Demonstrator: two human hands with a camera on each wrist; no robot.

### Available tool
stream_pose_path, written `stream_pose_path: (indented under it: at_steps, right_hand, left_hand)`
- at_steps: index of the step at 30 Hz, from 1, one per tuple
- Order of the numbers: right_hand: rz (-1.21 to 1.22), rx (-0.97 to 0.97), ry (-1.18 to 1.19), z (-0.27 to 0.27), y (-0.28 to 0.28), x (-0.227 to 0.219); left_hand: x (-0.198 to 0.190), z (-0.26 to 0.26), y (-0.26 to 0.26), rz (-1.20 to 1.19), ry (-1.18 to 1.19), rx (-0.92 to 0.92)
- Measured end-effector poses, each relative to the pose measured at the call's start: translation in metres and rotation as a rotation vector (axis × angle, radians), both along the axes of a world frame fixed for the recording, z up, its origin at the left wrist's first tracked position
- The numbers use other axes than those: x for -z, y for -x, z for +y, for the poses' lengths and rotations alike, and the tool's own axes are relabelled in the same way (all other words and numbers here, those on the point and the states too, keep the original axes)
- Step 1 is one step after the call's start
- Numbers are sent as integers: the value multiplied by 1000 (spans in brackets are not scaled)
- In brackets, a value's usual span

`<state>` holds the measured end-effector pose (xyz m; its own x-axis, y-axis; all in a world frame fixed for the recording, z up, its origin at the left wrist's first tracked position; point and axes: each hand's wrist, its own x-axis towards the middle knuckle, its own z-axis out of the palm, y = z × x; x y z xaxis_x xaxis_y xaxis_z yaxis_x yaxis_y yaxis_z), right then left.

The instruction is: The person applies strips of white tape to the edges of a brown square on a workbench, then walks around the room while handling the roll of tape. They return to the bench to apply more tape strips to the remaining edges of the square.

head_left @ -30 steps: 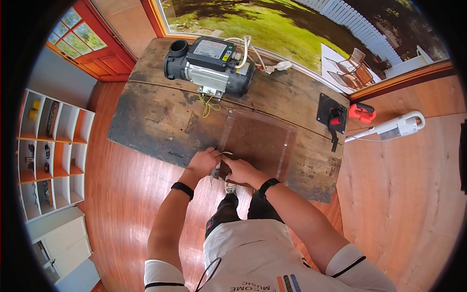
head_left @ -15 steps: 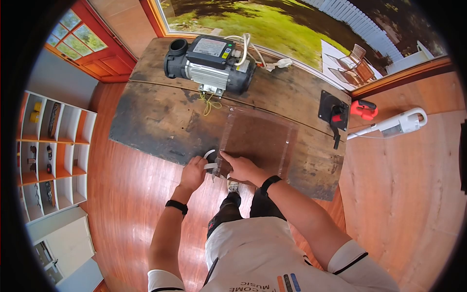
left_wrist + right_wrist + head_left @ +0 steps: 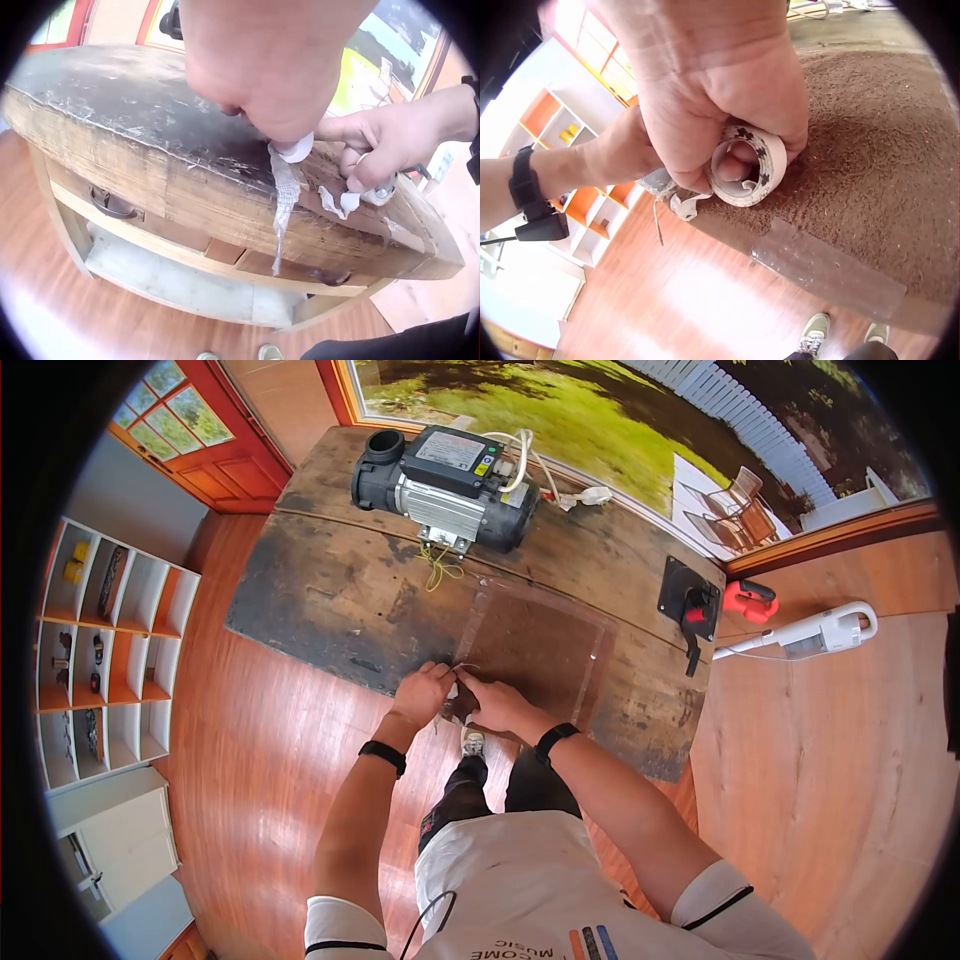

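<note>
A brown mat (image 3: 535,650) lies on the wooden table with clear tape (image 3: 825,270) along its edges. My right hand (image 3: 500,705) grips a roll of white tape (image 3: 774,161), with fingers through its core. At the mat's near left corner, my left hand (image 3: 424,690) pinches a white tape strip (image 3: 298,150), close beside the right index finger. A frayed whitish strip (image 3: 285,199) hangs over the table edge below the left hand. Next to the roll, a short crumpled tape end (image 3: 349,202) sticks out.
A pump with a motor (image 3: 445,490) stands at the back of the table, its yellow-green wire (image 3: 438,570) trailing forward. A black plate with a red-and-black part (image 3: 690,600) sits at the right end. Beyond it are a red tool (image 3: 750,600) and a white handheld vacuum (image 3: 825,630).
Half a second ago the left hand was drawn back to the left with a white strip looping from it. Now it is back against the mat's left edge, beside the right hand.
</note>
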<state>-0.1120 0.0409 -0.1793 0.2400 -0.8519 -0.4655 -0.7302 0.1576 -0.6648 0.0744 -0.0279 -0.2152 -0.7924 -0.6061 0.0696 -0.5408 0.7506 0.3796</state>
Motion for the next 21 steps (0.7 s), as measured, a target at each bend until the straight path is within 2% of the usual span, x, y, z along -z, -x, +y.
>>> stream_pose_path:
  at_steps: [6, 8, 14, 21]
  right_hand:
    - [0, -10, 24, -1, 1, -1]
    - [1, -18, 38, -1, 1, 2]
    - [23, -33, 24, -1, 2, 3]
    - [19, -10, -2, -1, 2, 1]
  left_hand:
    - [-10, -15, 4, -62, 45, 174]
    - [-10, -14, 7, -175, 150, 252]
    - [-5, -16, 8, -204, 167, 318]
    - [-1, -14, 4, -96, 139, 230]
